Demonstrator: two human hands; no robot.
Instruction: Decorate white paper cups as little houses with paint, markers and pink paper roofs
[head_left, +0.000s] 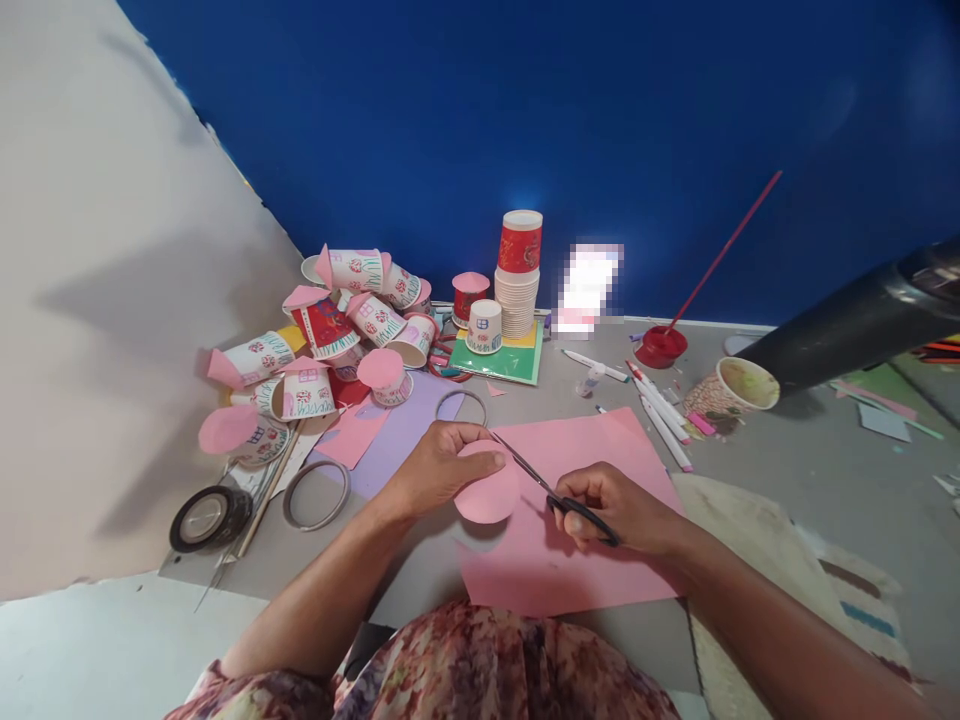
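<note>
My left hand [439,467] pinches a round pink paper disc [487,492] by its upper edge. My right hand [611,508] grips black-handled scissors [551,492], whose blades point up and left and meet the disc's top right edge. Both hands hover over a large pink paper sheet [592,560] lying on the grey floor, with a curved notch cut from its left edge.
A pile of decorated paper cups with pink cone lids [330,330] lies at the left. A stack of cups [517,275] stands at the back. Tape rolls [210,517], markers [660,410], a red paint dish [660,346], a paint-stained cup [731,390] and a woven mat [780,580] surround the sheet.
</note>
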